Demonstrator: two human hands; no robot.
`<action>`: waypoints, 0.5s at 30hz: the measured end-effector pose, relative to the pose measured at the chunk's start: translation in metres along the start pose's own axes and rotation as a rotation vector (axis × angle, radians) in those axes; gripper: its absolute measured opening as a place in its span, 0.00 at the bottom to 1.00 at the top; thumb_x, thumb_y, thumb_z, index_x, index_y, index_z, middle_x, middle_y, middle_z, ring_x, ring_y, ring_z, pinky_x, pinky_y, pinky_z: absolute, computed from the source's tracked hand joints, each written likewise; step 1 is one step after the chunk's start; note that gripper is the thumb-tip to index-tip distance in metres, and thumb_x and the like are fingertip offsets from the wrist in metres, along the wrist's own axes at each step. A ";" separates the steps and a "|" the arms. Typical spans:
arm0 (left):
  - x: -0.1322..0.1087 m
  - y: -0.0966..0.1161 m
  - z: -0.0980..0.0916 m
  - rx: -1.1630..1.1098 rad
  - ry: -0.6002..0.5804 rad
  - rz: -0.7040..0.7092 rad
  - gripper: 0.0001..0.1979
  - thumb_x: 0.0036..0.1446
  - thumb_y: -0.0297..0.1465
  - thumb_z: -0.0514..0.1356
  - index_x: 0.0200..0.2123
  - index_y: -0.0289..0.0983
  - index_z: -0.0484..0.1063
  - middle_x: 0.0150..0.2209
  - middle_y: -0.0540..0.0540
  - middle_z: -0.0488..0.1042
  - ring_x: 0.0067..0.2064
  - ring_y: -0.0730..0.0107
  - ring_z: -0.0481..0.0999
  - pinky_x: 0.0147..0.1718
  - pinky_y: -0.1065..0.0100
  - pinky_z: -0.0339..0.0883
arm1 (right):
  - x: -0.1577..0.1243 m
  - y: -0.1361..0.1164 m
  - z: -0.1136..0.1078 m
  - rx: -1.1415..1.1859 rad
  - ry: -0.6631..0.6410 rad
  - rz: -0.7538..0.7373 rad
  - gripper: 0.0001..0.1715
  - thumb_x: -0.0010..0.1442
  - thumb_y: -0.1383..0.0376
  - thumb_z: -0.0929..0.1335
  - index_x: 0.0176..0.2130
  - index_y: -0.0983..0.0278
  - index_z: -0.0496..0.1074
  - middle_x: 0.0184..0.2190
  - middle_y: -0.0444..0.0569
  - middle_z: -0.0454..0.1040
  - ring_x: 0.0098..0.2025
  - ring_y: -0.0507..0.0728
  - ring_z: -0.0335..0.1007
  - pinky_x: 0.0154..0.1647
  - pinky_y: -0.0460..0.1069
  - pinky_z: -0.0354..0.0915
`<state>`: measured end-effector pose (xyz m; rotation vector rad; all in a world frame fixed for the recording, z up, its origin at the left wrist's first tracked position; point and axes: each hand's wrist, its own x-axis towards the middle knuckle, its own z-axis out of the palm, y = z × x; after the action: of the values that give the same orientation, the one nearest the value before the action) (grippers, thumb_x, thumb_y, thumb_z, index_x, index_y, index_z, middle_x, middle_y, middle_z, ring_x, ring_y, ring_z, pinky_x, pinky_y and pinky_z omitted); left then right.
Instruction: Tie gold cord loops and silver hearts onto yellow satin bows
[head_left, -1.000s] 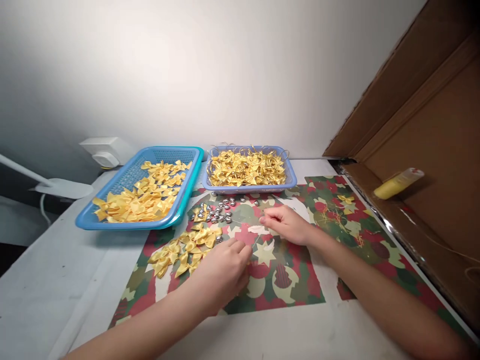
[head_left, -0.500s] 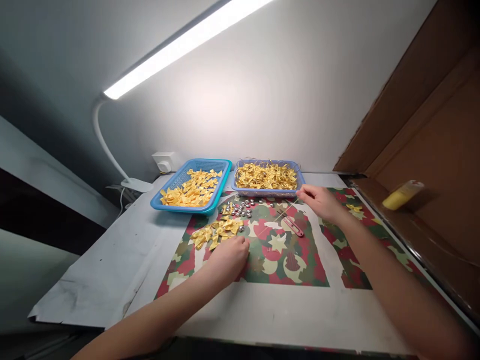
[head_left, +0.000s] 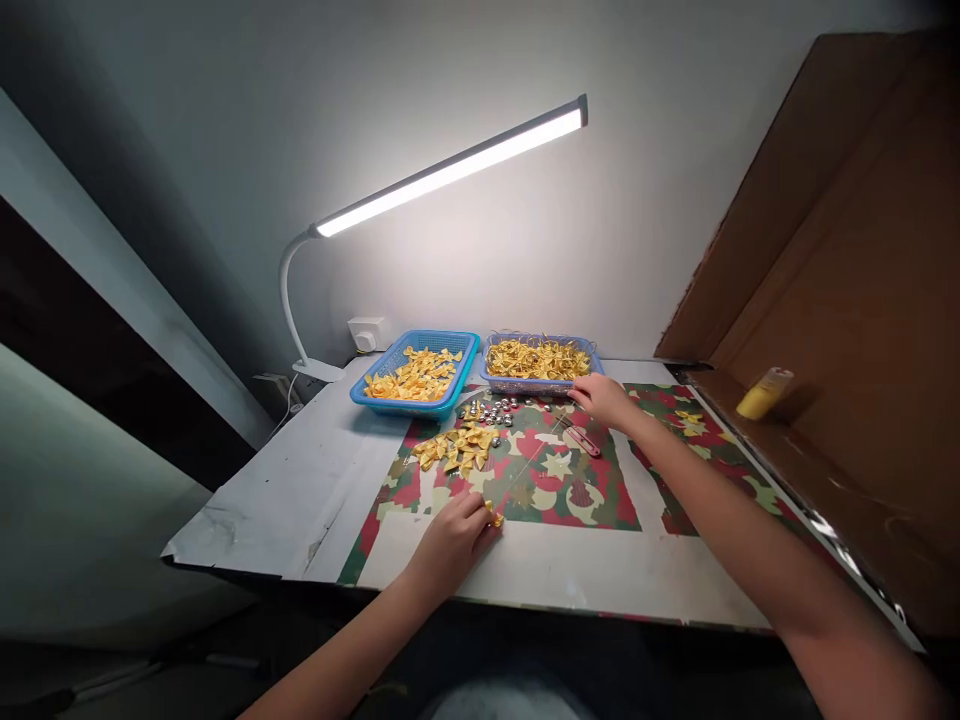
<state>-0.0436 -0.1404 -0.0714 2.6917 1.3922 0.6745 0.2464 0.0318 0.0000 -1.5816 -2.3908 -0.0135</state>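
Observation:
My left hand point(head_left: 456, 532) is closed near the front edge of the mat, with a small yellow ribbon bow point(head_left: 495, 516) at its fingertips. A thin pale thread point(head_left: 534, 458) runs from there up to my right hand point(head_left: 604, 402), which pinches its far end in front of the right basket. Under the thread's upper part lie pink-handled thread snips point(head_left: 582, 440). Beyond my left hand is a loose pile of yellow bows point(head_left: 456, 448), and several silver bells point(head_left: 498, 412) are scattered behind it.
A blue basket point(head_left: 471, 352) holds yellow bows; a purple-blue basket point(head_left: 596, 366) holds bows with golden loops. A clip-on lamp point(head_left: 450, 172) arches over them. Cardboard point(head_left: 840, 260) walls the right side, with a yellow thread spool point(head_left: 763, 394) beside it. More bows point(head_left: 690, 422) lie at right.
My left hand has come back toward the table's front edge, and a bow now shows at its fingertips. The thread looks stretched straight between my hands. The whole view has also shifted.

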 end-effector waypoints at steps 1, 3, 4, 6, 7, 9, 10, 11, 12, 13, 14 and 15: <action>-0.001 0.000 0.001 -0.003 0.016 0.010 0.07 0.63 0.26 0.57 0.31 0.35 0.72 0.33 0.46 0.73 0.34 0.66 0.74 0.34 0.66 0.72 | 0.005 -0.003 0.003 -0.025 -0.009 -0.015 0.14 0.67 0.58 0.66 0.46 0.67 0.71 0.43 0.50 0.73 0.42 0.55 0.72 0.44 0.54 0.70; -0.003 0.000 0.002 -0.010 0.043 0.030 0.08 0.63 0.27 0.57 0.31 0.36 0.72 0.32 0.46 0.73 0.34 0.66 0.74 0.34 0.66 0.72 | 0.014 -0.009 0.006 -0.073 -0.020 -0.038 0.17 0.67 0.59 0.66 0.51 0.66 0.70 0.49 0.52 0.72 0.47 0.57 0.72 0.47 0.56 0.71; -0.003 0.000 0.002 -0.015 0.057 0.042 0.08 0.63 0.27 0.56 0.31 0.36 0.72 0.32 0.46 0.73 0.33 0.66 0.74 0.33 0.66 0.72 | 0.017 -0.013 0.007 -0.095 -0.023 -0.047 0.18 0.67 0.60 0.66 0.52 0.66 0.69 0.50 0.53 0.71 0.48 0.57 0.72 0.48 0.57 0.71; -0.005 -0.001 0.001 -0.028 0.082 0.071 0.10 0.64 0.27 0.55 0.30 0.36 0.71 0.31 0.46 0.72 0.33 0.66 0.74 0.32 0.66 0.71 | 0.021 -0.020 0.009 -0.140 -0.022 -0.055 0.18 0.66 0.60 0.66 0.53 0.66 0.69 0.51 0.53 0.71 0.49 0.58 0.71 0.49 0.57 0.71; -0.006 -0.002 0.001 -0.036 0.094 0.089 0.10 0.65 0.28 0.55 0.30 0.36 0.71 0.31 0.46 0.72 0.33 0.66 0.74 0.32 0.66 0.71 | 0.022 -0.024 0.010 -0.162 -0.020 -0.055 0.18 0.66 0.60 0.66 0.53 0.66 0.69 0.52 0.53 0.71 0.49 0.58 0.71 0.49 0.58 0.71; -0.006 -0.005 0.000 -0.056 0.117 0.130 0.11 0.65 0.29 0.54 0.30 0.36 0.71 0.31 0.46 0.72 0.32 0.66 0.74 0.31 0.66 0.71 | 0.023 -0.029 0.013 -0.202 -0.016 -0.053 0.18 0.66 0.60 0.66 0.53 0.66 0.69 0.52 0.54 0.71 0.49 0.58 0.71 0.49 0.58 0.71; -0.007 -0.006 0.000 -0.067 0.127 0.149 0.11 0.65 0.29 0.54 0.30 0.36 0.71 0.31 0.46 0.72 0.32 0.66 0.74 0.32 0.66 0.71 | 0.022 -0.032 0.015 -0.221 -0.011 -0.047 0.18 0.67 0.60 0.66 0.53 0.65 0.69 0.52 0.54 0.71 0.49 0.58 0.71 0.50 0.58 0.71; -0.007 -0.007 0.001 -0.077 0.136 0.167 0.11 0.66 0.30 0.53 0.31 0.36 0.71 0.31 0.46 0.72 0.32 0.66 0.75 0.32 0.66 0.71 | 0.021 -0.034 0.017 -0.238 -0.005 -0.038 0.19 0.66 0.60 0.66 0.53 0.66 0.69 0.52 0.54 0.70 0.50 0.58 0.71 0.50 0.58 0.70; -0.007 -0.008 0.001 -0.086 0.144 0.182 0.11 0.66 0.31 0.53 0.31 0.37 0.71 0.31 0.46 0.72 0.33 0.66 0.75 0.32 0.66 0.71 | 0.019 -0.036 0.020 -0.253 0.001 -0.027 0.18 0.67 0.60 0.66 0.53 0.65 0.69 0.52 0.54 0.70 0.50 0.58 0.71 0.50 0.58 0.70; -0.007 -0.008 0.001 -0.096 0.149 0.196 0.11 0.66 0.31 0.53 0.32 0.37 0.71 0.31 0.46 0.72 0.33 0.66 0.75 0.33 0.66 0.71 | 0.018 -0.038 0.024 -0.266 0.007 -0.013 0.19 0.67 0.60 0.66 0.54 0.65 0.69 0.52 0.54 0.70 0.50 0.58 0.71 0.50 0.58 0.70; -0.008 -0.009 0.002 -0.105 0.153 0.210 0.12 0.66 0.32 0.53 0.32 0.37 0.72 0.31 0.46 0.71 0.32 0.66 0.74 0.32 0.66 0.70 | 0.016 -0.040 0.028 -0.277 0.014 0.002 0.19 0.66 0.60 0.67 0.54 0.66 0.68 0.52 0.54 0.70 0.50 0.59 0.71 0.50 0.58 0.70; -0.008 -0.009 0.002 -0.115 0.157 0.223 0.12 0.67 0.32 0.52 0.32 0.37 0.71 0.31 0.46 0.71 0.32 0.66 0.74 0.32 0.66 0.70 | 0.015 -0.042 0.032 -0.286 0.021 0.019 0.19 0.66 0.60 0.67 0.54 0.66 0.68 0.52 0.54 0.70 0.50 0.59 0.71 0.50 0.58 0.70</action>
<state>-0.0539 -0.1409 -0.0782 2.7784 1.0500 0.9691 0.1959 0.0329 -0.0210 -1.7135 -2.4437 -0.3820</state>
